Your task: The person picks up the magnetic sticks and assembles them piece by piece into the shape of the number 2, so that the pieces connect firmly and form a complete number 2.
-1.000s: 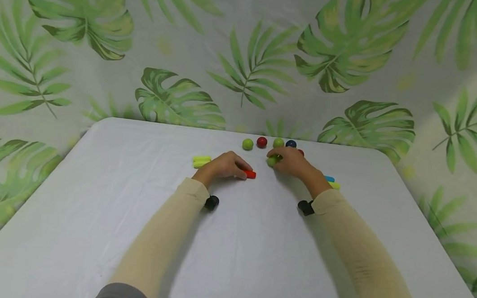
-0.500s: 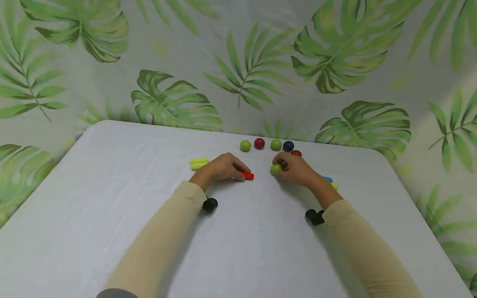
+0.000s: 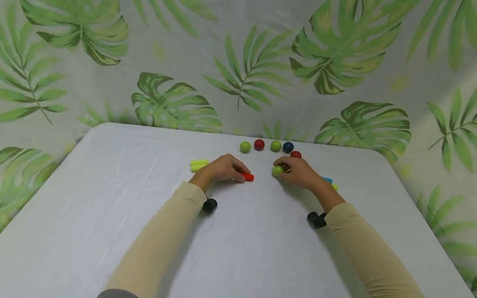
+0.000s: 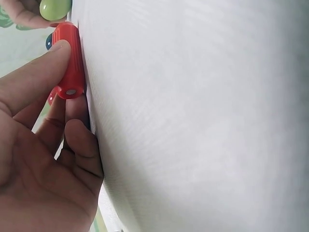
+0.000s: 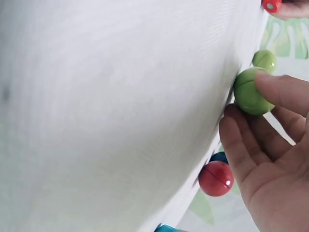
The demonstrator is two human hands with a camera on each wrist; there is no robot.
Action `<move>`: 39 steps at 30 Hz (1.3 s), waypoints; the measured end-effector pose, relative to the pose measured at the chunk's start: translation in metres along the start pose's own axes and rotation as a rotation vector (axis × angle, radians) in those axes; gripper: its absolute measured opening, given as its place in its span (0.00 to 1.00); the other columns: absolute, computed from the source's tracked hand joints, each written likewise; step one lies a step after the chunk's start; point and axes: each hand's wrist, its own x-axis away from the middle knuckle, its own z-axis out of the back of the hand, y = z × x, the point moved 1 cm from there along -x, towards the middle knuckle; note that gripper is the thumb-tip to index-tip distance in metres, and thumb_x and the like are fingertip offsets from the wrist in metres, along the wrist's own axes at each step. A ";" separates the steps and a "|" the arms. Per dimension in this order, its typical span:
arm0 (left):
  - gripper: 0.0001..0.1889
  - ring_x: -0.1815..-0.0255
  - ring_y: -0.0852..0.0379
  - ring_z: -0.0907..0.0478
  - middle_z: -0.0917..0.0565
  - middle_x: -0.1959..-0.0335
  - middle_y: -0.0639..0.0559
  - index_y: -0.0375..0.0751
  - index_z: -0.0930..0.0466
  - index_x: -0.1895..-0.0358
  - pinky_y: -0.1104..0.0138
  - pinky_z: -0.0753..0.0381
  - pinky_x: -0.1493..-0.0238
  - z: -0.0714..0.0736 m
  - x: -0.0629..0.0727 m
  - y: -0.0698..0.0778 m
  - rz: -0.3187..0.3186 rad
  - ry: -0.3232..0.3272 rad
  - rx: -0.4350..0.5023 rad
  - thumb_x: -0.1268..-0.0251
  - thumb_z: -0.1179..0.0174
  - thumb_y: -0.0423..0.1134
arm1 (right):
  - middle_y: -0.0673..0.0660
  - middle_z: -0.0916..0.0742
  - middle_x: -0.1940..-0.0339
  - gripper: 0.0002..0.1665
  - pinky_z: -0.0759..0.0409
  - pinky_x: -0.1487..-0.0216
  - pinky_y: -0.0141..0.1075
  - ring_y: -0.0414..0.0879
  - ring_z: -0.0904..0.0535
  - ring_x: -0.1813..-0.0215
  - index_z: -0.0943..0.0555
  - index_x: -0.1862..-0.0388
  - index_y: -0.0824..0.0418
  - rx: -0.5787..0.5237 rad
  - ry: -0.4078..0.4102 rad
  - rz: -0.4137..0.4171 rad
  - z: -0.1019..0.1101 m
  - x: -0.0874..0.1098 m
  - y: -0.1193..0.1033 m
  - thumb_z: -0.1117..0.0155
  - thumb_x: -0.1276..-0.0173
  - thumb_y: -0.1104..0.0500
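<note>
Green ball (image 3: 278,171) sat right of red rod (image 3: 247,177), slightly farther back — pinched between thumb and fingers of part-closed right hand (image 3: 302,172). Over last second, it came nearer level with rod and a little wider of it, away from loose balls (image 3: 259,144) behind rod. Left hand (image 3: 223,167) stayed put, thumb and fingers pinching rod. For work in hand: both pieces seemed secured, separate from rest — ball and rod apart, unjoined.
</note>
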 end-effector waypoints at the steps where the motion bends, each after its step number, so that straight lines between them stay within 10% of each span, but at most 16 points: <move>1: 0.15 0.50 0.55 0.25 0.13 0.48 0.52 0.50 0.13 0.48 0.66 0.25 0.46 0.000 0.000 0.000 -0.002 -0.002 -0.001 0.38 0.33 0.37 | 0.61 0.16 0.44 0.22 0.20 0.39 0.50 0.56 0.21 0.42 0.21 0.40 0.61 -0.002 -0.003 -0.008 0.000 0.000 0.000 0.36 0.33 0.63; 22: 0.12 0.54 0.56 0.24 0.14 0.52 0.51 0.48 0.13 0.50 0.68 0.25 0.50 0.002 -0.003 0.007 -0.035 -0.027 -0.087 0.38 0.33 0.37 | 0.60 0.15 0.43 0.22 0.16 0.49 0.41 0.53 0.20 0.46 0.19 0.42 0.61 -0.070 -0.026 -0.032 0.003 -0.002 -0.002 0.32 0.36 0.63; 39: 0.13 0.57 0.57 0.26 0.13 0.50 0.50 0.46 0.12 0.50 0.72 0.27 0.58 -0.003 -0.014 0.018 -0.067 0.087 -0.020 0.38 0.33 0.36 | 0.62 0.16 0.42 0.22 0.17 0.44 0.46 0.56 0.19 0.42 0.19 0.43 0.61 -0.126 -0.015 -0.038 0.003 -0.003 0.003 0.30 0.37 0.63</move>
